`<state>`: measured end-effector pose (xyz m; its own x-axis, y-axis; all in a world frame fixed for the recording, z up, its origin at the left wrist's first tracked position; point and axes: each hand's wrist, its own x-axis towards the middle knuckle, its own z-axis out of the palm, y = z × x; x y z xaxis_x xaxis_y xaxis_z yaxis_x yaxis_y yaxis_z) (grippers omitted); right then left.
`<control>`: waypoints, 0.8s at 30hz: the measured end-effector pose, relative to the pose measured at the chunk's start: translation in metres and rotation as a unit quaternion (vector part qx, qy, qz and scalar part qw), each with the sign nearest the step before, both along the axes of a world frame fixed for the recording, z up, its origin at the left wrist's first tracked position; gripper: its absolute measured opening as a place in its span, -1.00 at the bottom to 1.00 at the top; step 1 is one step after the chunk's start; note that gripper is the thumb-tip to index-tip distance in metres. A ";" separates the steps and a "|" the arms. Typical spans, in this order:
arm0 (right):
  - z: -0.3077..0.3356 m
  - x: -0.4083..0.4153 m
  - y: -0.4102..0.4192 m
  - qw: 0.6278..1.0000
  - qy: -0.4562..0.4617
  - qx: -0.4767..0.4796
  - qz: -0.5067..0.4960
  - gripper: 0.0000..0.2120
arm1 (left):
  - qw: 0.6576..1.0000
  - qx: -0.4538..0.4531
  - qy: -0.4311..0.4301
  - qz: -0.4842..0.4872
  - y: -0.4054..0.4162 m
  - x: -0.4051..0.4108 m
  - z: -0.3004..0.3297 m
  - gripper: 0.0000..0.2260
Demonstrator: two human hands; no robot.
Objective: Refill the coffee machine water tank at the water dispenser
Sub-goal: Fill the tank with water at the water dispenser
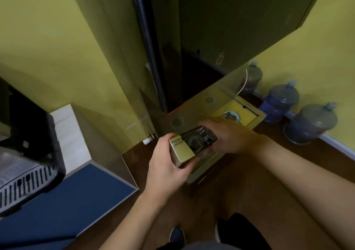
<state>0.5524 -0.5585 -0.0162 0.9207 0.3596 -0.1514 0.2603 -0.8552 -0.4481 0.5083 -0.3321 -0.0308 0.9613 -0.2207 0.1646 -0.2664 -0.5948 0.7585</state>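
I hold the coffee machine water tank (194,144) in both hands at the middle of the view. It is a clear, dark-looking box with a pale lid flap at its near end. My left hand (169,161) grips that near end from the left and below. My right hand (228,136) grips the far end from the right. Just beyond and below the tank stands the water dispenser (247,113), seen from above, with a yellowish top and a round opening. The coffee machine (32,150) sits at the left edge, black with a slotted grille.
Three large blue water bottles (278,100) stand on the floor along the right wall. A white cabinet with a blue front (76,188) carries the coffee machine at left. A dark doorway (172,67) lies ahead. My shoes show on the brown floor (221,196) below.
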 end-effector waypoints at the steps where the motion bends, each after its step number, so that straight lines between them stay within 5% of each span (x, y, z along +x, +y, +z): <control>1: -0.004 0.003 -0.012 1.000 0.004 0.010 0.005 -0.24 | 1.000 -0.001 0.000 0.011 -0.012 0.001 -0.001 -0.34; 11: -0.067 0.007 -0.117 0.991 -0.029 0.129 -0.018 -0.11 | 0.985 0.105 -0.075 0.115 -0.150 0.001 -0.013 -0.41; 14: -0.090 -0.007 -0.127 0.985 0.029 0.150 -0.083 -0.15 | 0.977 0.126 -0.066 0.160 -0.171 -0.001 -0.012 -0.38; 24: -0.115 -0.012 -0.103 0.939 0.244 0.238 -0.046 -0.15 | 0.928 0.331 -0.056 0.162 -0.203 0.008 -0.004 -0.41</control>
<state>0.5403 -0.6619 -0.1317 0.8144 0.4150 -0.4056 -0.1406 -0.5371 -0.8317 0.5159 -0.5346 -0.0352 0.9798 -0.0125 0.1996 -0.0487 -0.9829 0.1774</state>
